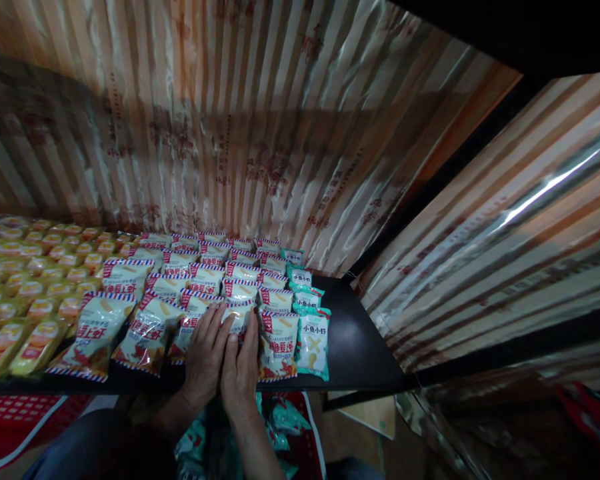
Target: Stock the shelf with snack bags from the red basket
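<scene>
In the front row of a black shelf, a pale snack bag point(239, 315) with a striped top edge sits partly hidden under both my hands. My left hand point(205, 360) lies over its left side, fingers together, beside a matching bag point(195, 305). From the right, my right hand point(240, 373) holds the same bag between thumb and fingers. The two hands touch along their thumbs. Close to my right hand stands another bag with red lettering point(279, 347). At the end of the row are teal snack bags point(313, 340).
Yellow-wrapped packs point(40, 343) fill the shelf's left. The black shelf point(357, 340) shows at right. Below are a red basket with teal bags point(287, 417) and another red basket point(15, 427). Striped, shiny sheeting point(260, 133) forms the back; a black frame bar point(445, 160) runs at right.
</scene>
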`<action>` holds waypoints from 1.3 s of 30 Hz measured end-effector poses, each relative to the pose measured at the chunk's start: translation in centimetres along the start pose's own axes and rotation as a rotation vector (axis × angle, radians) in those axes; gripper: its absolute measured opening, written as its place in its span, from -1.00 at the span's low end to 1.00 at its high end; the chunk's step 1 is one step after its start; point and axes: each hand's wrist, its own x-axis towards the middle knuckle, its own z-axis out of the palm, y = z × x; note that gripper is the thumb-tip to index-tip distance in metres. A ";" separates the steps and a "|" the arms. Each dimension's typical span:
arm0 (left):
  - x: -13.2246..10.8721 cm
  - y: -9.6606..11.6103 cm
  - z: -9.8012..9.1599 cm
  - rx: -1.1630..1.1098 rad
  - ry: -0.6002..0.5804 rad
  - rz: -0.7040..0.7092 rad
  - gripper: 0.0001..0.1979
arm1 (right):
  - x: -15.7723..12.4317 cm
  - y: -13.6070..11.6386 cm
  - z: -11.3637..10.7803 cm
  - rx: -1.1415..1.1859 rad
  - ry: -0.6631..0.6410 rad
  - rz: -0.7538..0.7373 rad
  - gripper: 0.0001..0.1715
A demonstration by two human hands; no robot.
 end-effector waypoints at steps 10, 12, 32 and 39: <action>0.3 0.5 -0.3 -0.020 0.043 0.093 -0.46 | 2.8 -1.0 -0.1 -0.015 -0.052 0.058 -0.24; 0.3 0.5 -0.3 -0.028 0.042 0.088 -0.45 | 3.0 -1.0 -0.1 -0.016 -0.055 0.049 -0.25; 0.9 1.0 -0.7 0.031 0.002 0.023 -0.31 | 5.3 -1.8 0.4 -0.109 -0.100 -0.017 -0.24; 1.0 1.2 -0.7 0.068 0.015 0.036 -0.28 | 7.1 -2.9 0.5 -0.151 -0.084 -0.024 -0.24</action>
